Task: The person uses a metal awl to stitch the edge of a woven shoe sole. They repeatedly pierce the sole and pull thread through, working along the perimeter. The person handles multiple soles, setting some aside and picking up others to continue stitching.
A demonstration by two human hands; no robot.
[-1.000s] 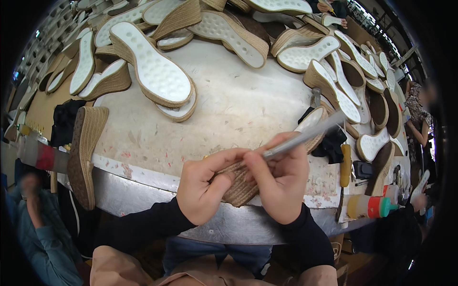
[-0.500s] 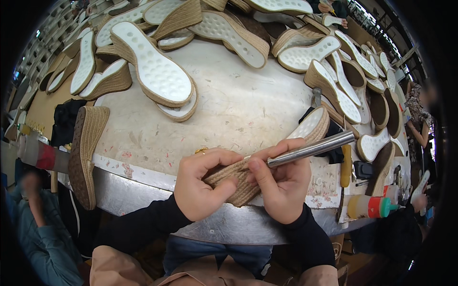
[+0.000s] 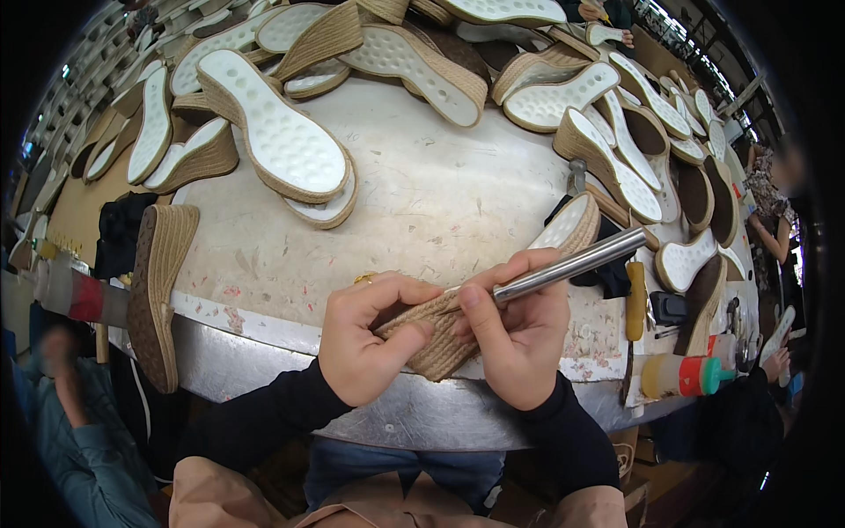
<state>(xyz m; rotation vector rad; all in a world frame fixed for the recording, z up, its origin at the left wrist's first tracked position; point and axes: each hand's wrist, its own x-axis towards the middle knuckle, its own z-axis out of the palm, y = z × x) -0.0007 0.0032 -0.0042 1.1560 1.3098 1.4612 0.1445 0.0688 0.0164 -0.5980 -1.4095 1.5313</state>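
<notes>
At the table's near edge I hold a wedge shoe sole [image 3: 447, 354] wrapped in tan braided rope. My left hand [image 3: 363, 341] is closed around its thick end, thumb pressed on the rope side. Its white-topped other end seems to stick out beyond my right hand [image 3: 525, 345]. That hand is closed on a shiny metal rod-shaped tool [image 3: 576, 264], which slants up to the right; its working tip, if any, is hidden. The right thumb and fingertips also touch the rope side of the sole.
Many wedge soles [image 3: 277, 132] lie piled along the far side and right. One sole [image 3: 160, 295] stands at the left edge. To the right are a hammer [image 3: 576, 176], a yellow handle [image 3: 635, 301] and a green-capped bottle [image 3: 682, 377]. Other people sit nearby.
The rod has tilted slightly, its far end a little higher relative to my hand. Both hands keep their grip on the sole. The whole view has shifted slightly.
</notes>
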